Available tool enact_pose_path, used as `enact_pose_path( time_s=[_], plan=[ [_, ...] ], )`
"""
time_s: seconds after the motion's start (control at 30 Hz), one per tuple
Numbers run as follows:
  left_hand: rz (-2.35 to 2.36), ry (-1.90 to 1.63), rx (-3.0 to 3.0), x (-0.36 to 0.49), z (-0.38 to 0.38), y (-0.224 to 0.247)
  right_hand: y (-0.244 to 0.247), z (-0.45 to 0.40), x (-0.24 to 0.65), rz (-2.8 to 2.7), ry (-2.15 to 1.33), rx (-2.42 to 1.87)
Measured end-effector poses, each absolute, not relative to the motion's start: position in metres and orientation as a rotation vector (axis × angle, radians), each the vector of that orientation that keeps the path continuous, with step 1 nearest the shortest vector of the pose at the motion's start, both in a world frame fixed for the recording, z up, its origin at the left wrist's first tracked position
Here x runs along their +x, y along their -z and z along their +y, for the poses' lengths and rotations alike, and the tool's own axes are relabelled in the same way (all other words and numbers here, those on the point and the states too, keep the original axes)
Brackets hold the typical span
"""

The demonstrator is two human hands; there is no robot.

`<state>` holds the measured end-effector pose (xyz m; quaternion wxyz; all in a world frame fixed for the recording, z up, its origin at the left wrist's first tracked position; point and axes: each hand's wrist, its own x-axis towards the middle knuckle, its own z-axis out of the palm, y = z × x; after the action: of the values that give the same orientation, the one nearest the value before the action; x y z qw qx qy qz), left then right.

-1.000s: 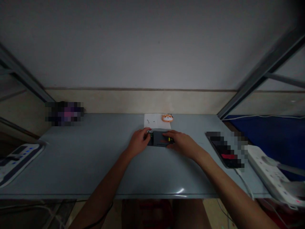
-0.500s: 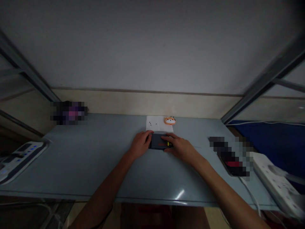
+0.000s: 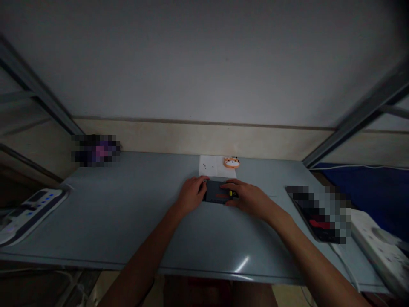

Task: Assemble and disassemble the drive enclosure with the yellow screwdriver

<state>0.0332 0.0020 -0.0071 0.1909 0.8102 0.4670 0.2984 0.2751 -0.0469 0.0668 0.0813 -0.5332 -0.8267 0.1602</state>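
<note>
A dark grey, flat rectangular case point(image 3: 216, 192) with a reddish mark lies on the table between my hands. My left hand point(image 3: 192, 194) grips its left end, thumb and fingers curled against the edge. Over the right end, my right hand point(image 3: 247, 197) holds the case between its fingers and thumb. Within that hand shows a small yellow-and-black piece point(image 3: 232, 193), perhaps a tool's handle; most of it is hidden. Just behind the case lies a white paper sheet point(image 3: 209, 171) with several tiny black specks on it. An orange-and-white animal-face item point(image 3: 231, 162) rests on the sheet's right part.
The grey-blue table point(image 3: 128, 221) meets a wall at the back. A power strip point(image 3: 35, 213) stands at the left and another power strip point(image 3: 377, 238) at the right. Beside the latter lies a blurred dark phone-like device point(image 3: 315, 217) with a white cable point(image 3: 347, 264).
The view has shifted slightly, so everything sits a little further right. Both hands keep their places on the case; no other movement shows.
</note>
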Motion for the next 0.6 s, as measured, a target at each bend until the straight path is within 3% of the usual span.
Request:
enact_pose_path(
  time_s=[0.6],
  plan=[
    [1.348,-0.811,2.332,0.033,0.0,0.007,-0.072,-0.042,0.287,-2.495,-0.56,-1.522]
  ],
)
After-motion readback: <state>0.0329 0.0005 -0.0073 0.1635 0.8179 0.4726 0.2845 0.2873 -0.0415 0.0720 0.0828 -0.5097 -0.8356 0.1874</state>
